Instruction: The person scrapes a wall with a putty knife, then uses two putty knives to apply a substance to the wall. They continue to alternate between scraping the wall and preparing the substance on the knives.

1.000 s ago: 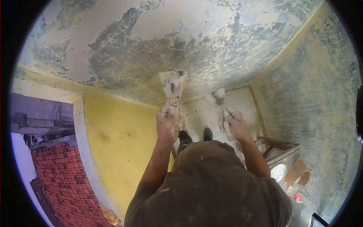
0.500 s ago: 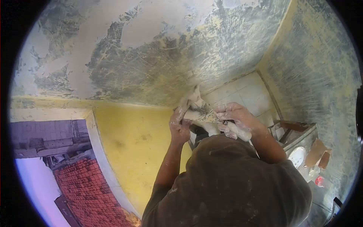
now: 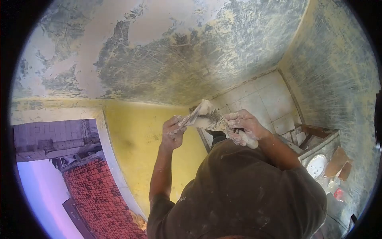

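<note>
My left hand (image 3: 173,131) grips the handle of a wide putty knife (image 3: 197,113), its blade smeared with white filler and tilted toward my right. My right hand (image 3: 243,126) holds a second, smaller putty knife (image 3: 217,118) whose blade lies across the wide blade; its pale handle sticks out under my fingers. Both hands are dusted with plaster and meet in front of my chest. Behind them stands a scraped wall (image 3: 159,55) with grey, yellow and white filled patches.
A yellow wall section (image 3: 139,147) runs below beside a window opening (image 3: 59,159) showing red roof tiles. White floor tiles (image 3: 262,99) lie far beneath. At the right stand a wooden frame (image 3: 310,133), a white bucket (image 3: 316,166) and cardboard scraps (image 3: 338,163).
A second ago the two knives were apart, the wide one raised near the wall. Both hands have since come together, blades crossing, and my left hand has shifted left.
</note>
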The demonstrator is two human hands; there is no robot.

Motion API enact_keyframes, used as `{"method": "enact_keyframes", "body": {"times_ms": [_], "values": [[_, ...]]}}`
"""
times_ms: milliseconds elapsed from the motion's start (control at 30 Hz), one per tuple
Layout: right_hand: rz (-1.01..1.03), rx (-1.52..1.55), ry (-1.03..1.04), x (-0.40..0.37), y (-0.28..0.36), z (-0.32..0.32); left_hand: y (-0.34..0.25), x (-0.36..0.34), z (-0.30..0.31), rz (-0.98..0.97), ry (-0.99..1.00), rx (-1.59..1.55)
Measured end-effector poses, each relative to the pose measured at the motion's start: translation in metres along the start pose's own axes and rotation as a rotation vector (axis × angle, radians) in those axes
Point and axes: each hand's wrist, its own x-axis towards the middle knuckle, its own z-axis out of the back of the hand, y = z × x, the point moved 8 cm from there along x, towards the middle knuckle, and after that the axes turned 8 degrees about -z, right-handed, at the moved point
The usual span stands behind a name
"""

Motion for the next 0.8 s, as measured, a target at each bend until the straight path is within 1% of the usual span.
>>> {"method": "enact_keyframes", "body": {"times_ms": [33,100,133,200,233,267,300,333,367,400,433,467,533,567,600,633,667,700,733,767,800], "values": [[0.002,0.0,0.002,-0.001,0.002,0.0,-0.001,0.001,0.002,-0.034,0.027,0.03],[-0.018,-0.106,-0.075,-0.004,0.003,0.004,-0.001,0.004,0.009,-0.091,0.07,0.073],[-0.013,-0.112,-0.077,-0.004,0.004,0.006,-0.002,0.006,0.013,-0.099,0.069,0.072],[0.015,-0.085,-0.047,-0.006,0.005,0.008,-0.004,0.013,0.015,-0.103,0.145,0.176],[0.015,-0.098,-0.047,-0.01,0.007,0.007,-0.003,0.015,0.018,-0.118,0.106,0.189],[0.082,-0.061,-0.047,-0.018,0.016,0.004,0.001,0.013,0.019,-0.124,0.094,0.194],[0.145,-0.023,-0.045,-0.024,0.026,0.003,0.01,0.007,0.019,-0.08,0.063,0.2],[0.136,-0.036,-0.04,-0.029,0.035,0.002,0.017,-0.001,0.02,-0.032,0.032,0.206],[0.257,-0.188,-0.107,-0.037,0.056,0.003,0.015,-0.007,0.01,-0.029,0.018,0.212],[0.378,-0.342,-0.168,-0.042,0.072,0.002,0.032,-0.021,0.005,0.274,-0.207,-0.038],[0.478,-0.417,-0.202,-0.044,0.082,0.002,0.049,-0.038,-0.006,0.568,-0.433,-0.3],[0.47,-0.432,-0.192,-0.037,0.082,0.004,0.043,-0.032,-0.019,0.563,-0.453,-0.3],[0.781,-0.846,-0.498,-0.04,0.094,0.005,0.036,-0.023,-0.051,0.665,-0.647,-0.809],[0.787,-1.02,-0.616,-0.036,0.092,0.004,0.028,-0.016,-0.055,0.654,-0.672,-0.826],[0.776,-1.053,-0.606,-0.024,0.09,0.002,0.02,-0.006,-0.066,0.661,-0.634,-0.927],[1.004,-1.445,-0.759,-0.024,0.091,-0.016,0.011,0.004,-0.076,0.663,-0.597,-1.028],[1.242,-1.839,-0.889,-0.021,0.081,-0.033,0.006,0.01,-0.076,0.645,-0.627,-1.049],[1.238,-1.873,-0.854,-0.01,0.073,-0.026,0.002,0.014,-0.082,0.694,-0.576,-1.081],[1.119,-1.826,-0.825,0.002,0.065,-0.008,-0.003,0.019,-0.087,0.741,-0.525,-1.111],[1.007,-1.776,-0.794,0.013,0.059,0.009,-0.008,0.025,-0.088,0.736,-0.535,-1.182],[1.011,-1.8,-0.757,0.018,0.055,0.016,-0.005,0.027,-0.086,0.714,-0.568,-1.188]]}}
